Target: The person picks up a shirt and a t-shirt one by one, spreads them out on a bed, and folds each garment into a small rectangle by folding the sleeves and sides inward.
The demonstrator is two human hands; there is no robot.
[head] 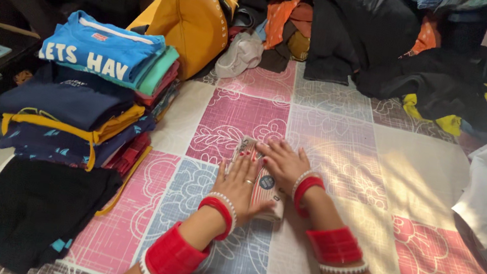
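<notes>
Both hands are flat on a small folded patterned cloth (262, 183), sitting lower centre of the frame on the patchwork bedsheet (342, 137). Left hand (242, 186) has its fingers spread, palm pressing the cloth down; right hand (284, 160) lies open across its upper edge, fingers loosely together. Neither is pinching anything. A stack of folded shirts (95, 88) sits on the left, and there's an unsorted clothes pile (355, 33) along the top.

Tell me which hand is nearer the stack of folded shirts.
Left. The left hand presses the small folded garment's near side, closer to the stack of folded shirts. The right hand lies on the garment's far side, farther from the stack.
</notes>
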